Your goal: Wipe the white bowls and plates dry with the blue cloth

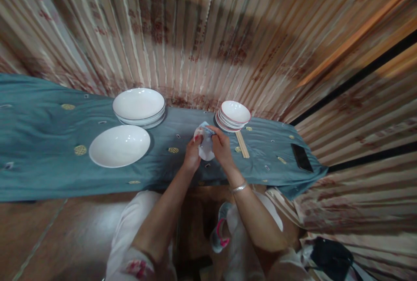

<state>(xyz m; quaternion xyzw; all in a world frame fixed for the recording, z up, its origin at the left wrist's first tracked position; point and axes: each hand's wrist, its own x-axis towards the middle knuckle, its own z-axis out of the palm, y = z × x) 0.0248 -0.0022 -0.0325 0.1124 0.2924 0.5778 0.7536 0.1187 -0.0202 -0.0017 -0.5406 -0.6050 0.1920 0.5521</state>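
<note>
Over the middle of the cloth-covered table, my left hand [192, 154] is closed on a small white bowl [206, 150], held tilted at its left side. My right hand [222, 145] grips a bluish patterned cloth [205, 127] against the bowl's upper right side. Fingers hide part of both the bowl and the cloth. Just behind my right hand stands a stack of small red-rimmed white bowls [235, 111]. Wooden chopsticks [242, 145] lie to the right of that hand, in front of the stack.
Left of my hands is a stack of dark-rimmed white plates [139, 104], with one large white dish [120, 147] nearer me. A black phone [302, 157] lies at the right end of the teal tablecloth [182, 172]. A curtain [182, 33] hangs directly behind the table.
</note>
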